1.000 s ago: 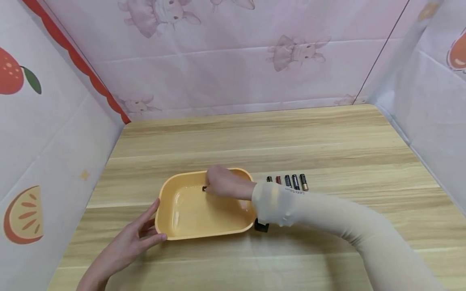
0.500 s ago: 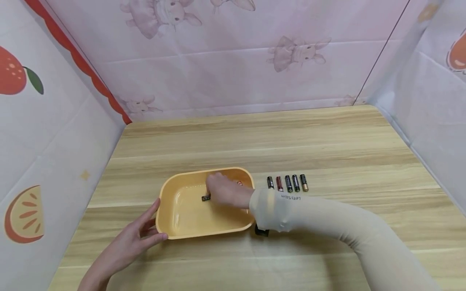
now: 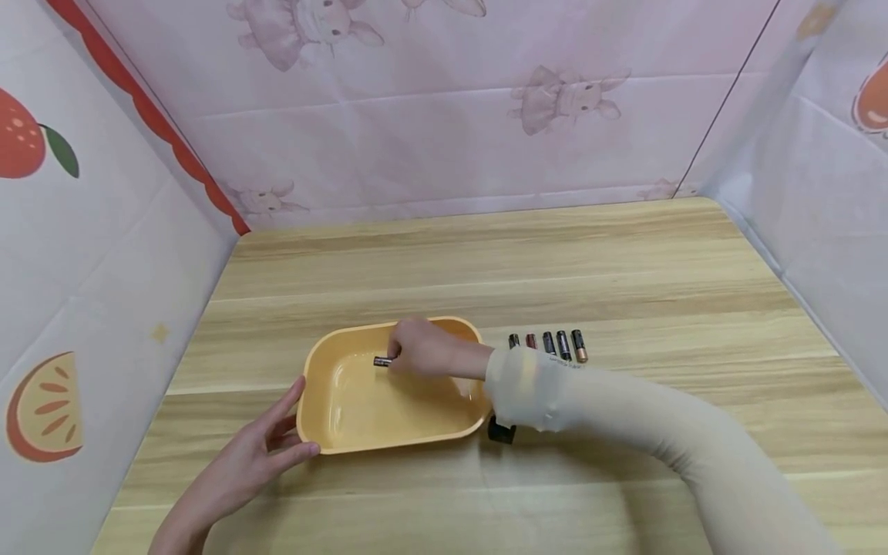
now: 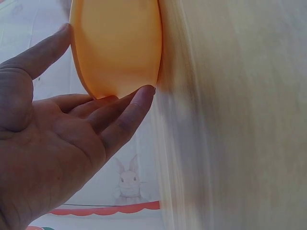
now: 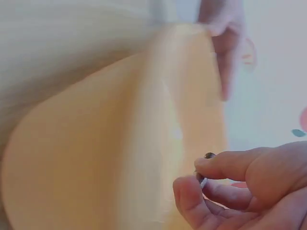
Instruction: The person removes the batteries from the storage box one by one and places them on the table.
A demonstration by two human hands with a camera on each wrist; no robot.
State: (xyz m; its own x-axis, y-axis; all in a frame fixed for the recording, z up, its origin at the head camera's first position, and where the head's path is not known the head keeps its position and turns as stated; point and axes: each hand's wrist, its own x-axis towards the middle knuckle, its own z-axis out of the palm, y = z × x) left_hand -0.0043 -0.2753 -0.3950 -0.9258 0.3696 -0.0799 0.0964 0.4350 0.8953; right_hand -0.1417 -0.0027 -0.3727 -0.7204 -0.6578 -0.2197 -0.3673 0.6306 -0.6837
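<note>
A yellow plastic basin [image 3: 388,443] stands on the wooden table. My left hand [image 3: 243,466] spans its left end, fingers fairly straight and spread, with the thumb at the near corner and the index fingertip farther back. In the left wrist view, the fingertips lie against the basin wall [image 4: 117,48]. Over the inside of the basin, my right hand [image 3: 425,348] pinches a small dark battery [image 3: 381,361] between thumb and fingers. Its end sticks out to the left; in the right wrist view most of the battery [image 5: 209,155] is hidden by the fingers.
Several batteries [image 3: 563,345] lie in a row on the table [image 3: 659,293] right of the basin, partly covered by the right sleeve [image 3: 610,401]. A black block [image 3: 501,430] shows below the cuff. Printed cloth walls [image 3: 444,146] enclose the table's back and sides.
Inside the basin, my right hand dips slightly toward the near side, then comes back, and the battery now points out farther left. My left hand stays at the basin's left end.
</note>
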